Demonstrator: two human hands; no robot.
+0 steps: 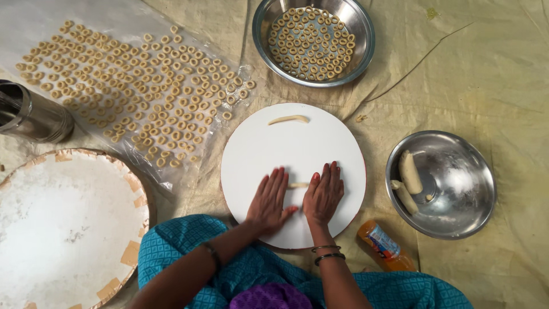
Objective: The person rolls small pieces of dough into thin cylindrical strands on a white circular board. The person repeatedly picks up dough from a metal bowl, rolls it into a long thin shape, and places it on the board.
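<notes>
We look down on a round white board [297, 149] lying on a pale cloth-covered floor [486, 68]. Left hand [269, 200] and right hand [323, 194] rest flat on it, fingers spread, neither grip closed on anything. Between them lies a short pale dough strip [298, 185], long axis left–right, its ends touching or tucked under both hands; neither hand is clearly nearer. A second curved dough strip [289, 119] sits at the board's far edge. Far: steel bowl of small dough rings [313, 40]. Far left: clear plastic sheet [34, 28] covered with rings. Right: steel bowl holding dough logs [440, 183]. Near right: orange plastic bottle [384, 247] on its side, with a blue-and-red label band around its middle.
</notes>
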